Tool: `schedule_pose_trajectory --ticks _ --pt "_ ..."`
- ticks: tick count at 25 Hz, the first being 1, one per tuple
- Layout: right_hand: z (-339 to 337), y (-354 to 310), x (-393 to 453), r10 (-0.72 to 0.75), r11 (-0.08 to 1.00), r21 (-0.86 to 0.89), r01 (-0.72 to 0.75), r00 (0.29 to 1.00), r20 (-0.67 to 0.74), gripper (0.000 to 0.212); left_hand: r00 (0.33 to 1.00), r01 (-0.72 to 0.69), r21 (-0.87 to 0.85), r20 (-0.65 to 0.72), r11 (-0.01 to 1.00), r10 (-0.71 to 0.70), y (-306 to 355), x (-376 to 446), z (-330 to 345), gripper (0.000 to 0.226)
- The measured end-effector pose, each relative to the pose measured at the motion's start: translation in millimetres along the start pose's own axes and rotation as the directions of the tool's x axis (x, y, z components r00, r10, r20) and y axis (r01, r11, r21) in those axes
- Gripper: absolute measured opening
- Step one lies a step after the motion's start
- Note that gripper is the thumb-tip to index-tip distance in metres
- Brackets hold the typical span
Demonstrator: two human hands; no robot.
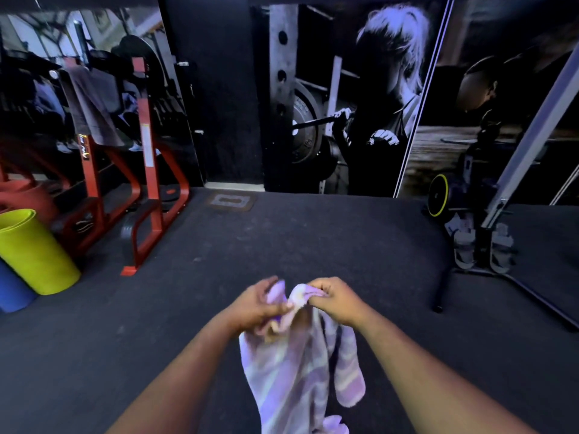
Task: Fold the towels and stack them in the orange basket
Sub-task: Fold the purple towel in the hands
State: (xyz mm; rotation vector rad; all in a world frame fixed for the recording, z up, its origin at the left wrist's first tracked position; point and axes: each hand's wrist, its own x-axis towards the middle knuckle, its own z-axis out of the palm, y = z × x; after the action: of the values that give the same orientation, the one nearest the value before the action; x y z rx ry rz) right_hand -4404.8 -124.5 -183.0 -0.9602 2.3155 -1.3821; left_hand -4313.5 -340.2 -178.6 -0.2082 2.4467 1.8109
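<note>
Holding a pale striped towel (291,364) in front of the body, the person grips its upper edge with both hands, which are close together above the dark floor (313,233). The left hand (258,303) has its fingers curled round a bunched part of the cloth, and the right hand (333,297) pinches the neighbouring fold between thumb and fingers — the two hands almost touch each other. The towel hangs down from this grip in loose, uneven folds, between the two forearms, and its lower part goes out of view at the bottom edge. It does not lie on any surface here; it is in the air.

On the left stands a red metal rack (147,170), and a brown towel (91,104) is draped over its upper bar. Near it, at the left edge, a yellow-green rolled mat (34,252) leans beside a blue roll (12,289). The wall behind carries a large dark gym poster (351,98). On the right side is a piece of exercise equipment with a yellow-rimmed wheel (438,195) — its details are too dark to tell.
</note>
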Motion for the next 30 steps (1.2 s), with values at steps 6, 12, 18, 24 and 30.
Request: schedule_pose_trajectory --ticks 6,12,18,24,30 --pt "-17.0 18.0 -11.1 0.105 0.922 -0.383 -0.060 0.990 0.097 0.021 0.981 0.035 0.099 -0.193 0.994 -0.016 0.3 8.2 -9.8 0.017" --pt "-32.4 85.8 -55.7 0.449 0.714 -0.619 -0.327 0.892 0.047 0.025 0.666 -0.046 -0.251 -0.729 0.967 -0.158 -16.0 1.9 -54.3 0.018" --pt "-18.4 73.9 -39.6 0.325 0.891 -0.263 -0.371 0.924 -0.200 0.039 0.735 0.029 -0.088 -0.673 0.996 -0.081 -30.5 -10.6 -16.9 0.013" --pt "2.5 4.1 -8.0 -0.008 0.989 -0.145 0.019 0.997 0.080 0.050 0.995 -0.097 0.332 0.055 0.938 0.083 -18.3 8.9 38.2 0.026" --pt "-37.0 38.6 -24.2 0.165 0.772 -0.632 -0.072 0.982 0.091 0.063 0.929 0.009 0.167 -0.367 0.986 0.054 -29.5 12.8 -17.1 0.015"
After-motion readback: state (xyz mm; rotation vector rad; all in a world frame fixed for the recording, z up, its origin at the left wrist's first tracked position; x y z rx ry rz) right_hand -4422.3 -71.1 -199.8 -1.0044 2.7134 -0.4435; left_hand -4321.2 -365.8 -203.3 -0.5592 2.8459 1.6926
